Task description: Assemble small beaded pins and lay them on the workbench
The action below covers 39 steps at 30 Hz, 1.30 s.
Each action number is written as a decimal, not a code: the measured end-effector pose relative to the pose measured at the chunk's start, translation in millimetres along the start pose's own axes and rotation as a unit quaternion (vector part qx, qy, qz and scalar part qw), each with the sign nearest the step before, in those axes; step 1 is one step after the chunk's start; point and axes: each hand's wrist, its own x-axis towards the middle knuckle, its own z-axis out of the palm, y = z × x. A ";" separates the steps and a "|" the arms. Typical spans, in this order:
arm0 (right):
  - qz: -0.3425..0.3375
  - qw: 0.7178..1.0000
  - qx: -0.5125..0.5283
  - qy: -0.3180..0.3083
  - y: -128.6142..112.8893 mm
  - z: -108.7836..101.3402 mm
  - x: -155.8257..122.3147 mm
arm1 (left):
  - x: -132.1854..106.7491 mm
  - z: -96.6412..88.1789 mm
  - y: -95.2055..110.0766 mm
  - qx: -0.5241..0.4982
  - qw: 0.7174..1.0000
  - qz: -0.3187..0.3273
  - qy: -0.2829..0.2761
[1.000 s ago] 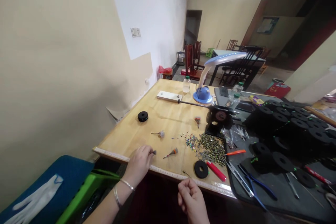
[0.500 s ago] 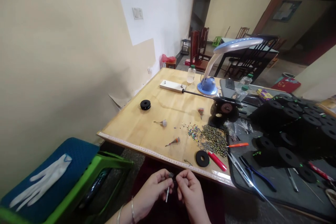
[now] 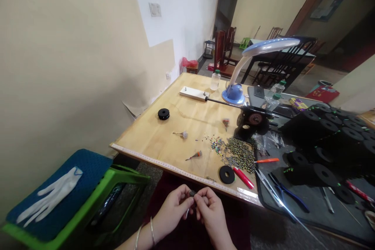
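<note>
My left hand (image 3: 177, 206) and my right hand (image 3: 210, 208) meet just below the table's front edge, fingertips almost touching. Between the left thumb and fingers is a small dark piece (image 3: 192, 193); a thin white stick (image 3: 187, 213) shows under that hand. My right hand is closed in a pinch beside it, its contents hidden by the fingers. Just beyond lie a black foam disc (image 3: 220, 175), a red-handled tool (image 3: 243, 178) and a heap of small metal fittings (image 3: 241, 154). Coloured beads (image 3: 217, 145) are scattered left of the heap.
On the wooden table (image 3: 143, 134) lie small brush-like bundles (image 3: 195, 155) and a black spool (image 3: 163, 114). A blue lamp (image 3: 233, 94) stands behind a black winding device (image 3: 253, 121). Pliers (image 3: 288, 193) and black foam rolls (image 3: 310, 175) occupy the dark mat. A white glove (image 3: 52, 195) rests on the left stool.
My right hand has moved in against my left, closing the gap between their fingertips. Less of the white stick shows. The whole view has shifted slightly.
</note>
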 end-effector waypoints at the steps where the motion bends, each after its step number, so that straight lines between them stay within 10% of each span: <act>1: 0.000 1.000 -0.002 0.001 -0.2 0.0 0.2 | -0.1 0.2 -0.1 -0.001 1.000 0.003 0.000; 11: 0.006 0.999 0.037 -0.023 9.4 -5.9 4.7 | -0.4 5.4 3.8 -0.099 0.994 -0.051 -0.017; 39: 0.062 0.996 -0.055 -0.033 8.7 -3.7 0.0 | 1.4 -5.2 -5.2 0.046 0.997 0.045 0.034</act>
